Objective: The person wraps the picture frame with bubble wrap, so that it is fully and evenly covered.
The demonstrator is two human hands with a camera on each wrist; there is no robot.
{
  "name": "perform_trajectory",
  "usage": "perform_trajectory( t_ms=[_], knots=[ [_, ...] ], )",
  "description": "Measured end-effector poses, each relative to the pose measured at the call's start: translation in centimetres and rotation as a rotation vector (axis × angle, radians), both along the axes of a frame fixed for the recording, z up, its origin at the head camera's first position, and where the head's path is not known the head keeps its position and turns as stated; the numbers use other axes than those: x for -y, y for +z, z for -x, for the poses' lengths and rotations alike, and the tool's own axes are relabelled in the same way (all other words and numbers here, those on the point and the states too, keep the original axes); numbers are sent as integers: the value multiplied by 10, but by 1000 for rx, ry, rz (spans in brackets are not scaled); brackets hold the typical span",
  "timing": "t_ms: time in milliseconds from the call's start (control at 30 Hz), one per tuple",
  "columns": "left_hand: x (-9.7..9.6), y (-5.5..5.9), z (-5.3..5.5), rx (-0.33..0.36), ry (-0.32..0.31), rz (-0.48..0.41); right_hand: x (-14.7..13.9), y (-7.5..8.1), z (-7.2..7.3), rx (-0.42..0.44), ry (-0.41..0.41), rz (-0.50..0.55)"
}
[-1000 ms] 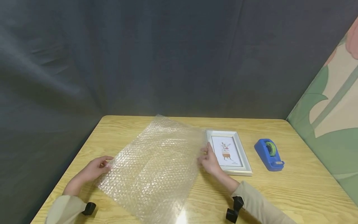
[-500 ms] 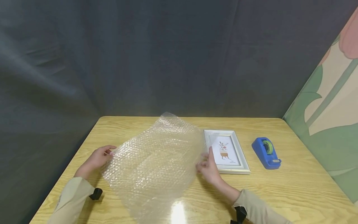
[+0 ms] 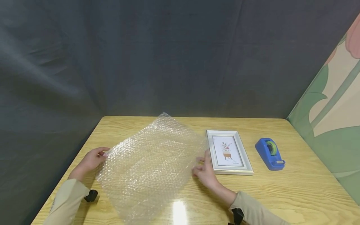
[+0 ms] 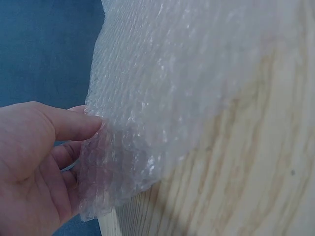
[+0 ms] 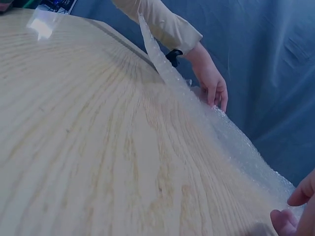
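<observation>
A clear sheet of bubble wrap (image 3: 149, 162) spreads over the left and middle of the table, turned so one corner points to the far edge. My left hand (image 3: 91, 161) pinches its left edge between thumb and fingers; in the left wrist view, the thumb (image 4: 81, 127) lies on top of the wrap. On the opposite side, my right hand (image 3: 206, 173) holds the sheet's right edge with thumb and fingertips. Just beyond that hand lies a white picture frame (image 3: 244, 153), face up, the wrap's right corner reaching its left border.
A blue tape dispenser (image 3: 270, 156) with green tape stands right of the picture frame. The wooden table (image 3: 303, 184) ends against a dark curtain (image 3: 180, 62) behind and at left. A floral panel (image 3: 340, 103) borders the right side.
Both hands have shifted slightly left with the bubble wrap, and the left hand is farther from the front. The wrap's right corner covers less of the picture frame.
</observation>
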State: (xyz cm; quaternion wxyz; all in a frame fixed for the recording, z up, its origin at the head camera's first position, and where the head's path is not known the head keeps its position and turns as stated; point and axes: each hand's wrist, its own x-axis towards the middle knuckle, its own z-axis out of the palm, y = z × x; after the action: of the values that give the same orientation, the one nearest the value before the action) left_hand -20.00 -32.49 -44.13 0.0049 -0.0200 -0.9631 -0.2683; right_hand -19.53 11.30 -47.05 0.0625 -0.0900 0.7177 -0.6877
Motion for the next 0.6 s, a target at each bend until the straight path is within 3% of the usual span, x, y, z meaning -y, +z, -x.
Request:
perform_trajectory(
  t_ms=[200,367,467,600],
  knots=[
    [-3,7,-3,33,28,-7,-2,-2,1,22,-7,-31],
    [-12,15,2,22,49,62,-14,3,3,8,17,-103],
    [-32,27,8,-45,39,118,-26,12,8,22,39,-148],
    [-74,41,17,-137,-21,125,-45,28,15,54,88,-227]
  ],
)
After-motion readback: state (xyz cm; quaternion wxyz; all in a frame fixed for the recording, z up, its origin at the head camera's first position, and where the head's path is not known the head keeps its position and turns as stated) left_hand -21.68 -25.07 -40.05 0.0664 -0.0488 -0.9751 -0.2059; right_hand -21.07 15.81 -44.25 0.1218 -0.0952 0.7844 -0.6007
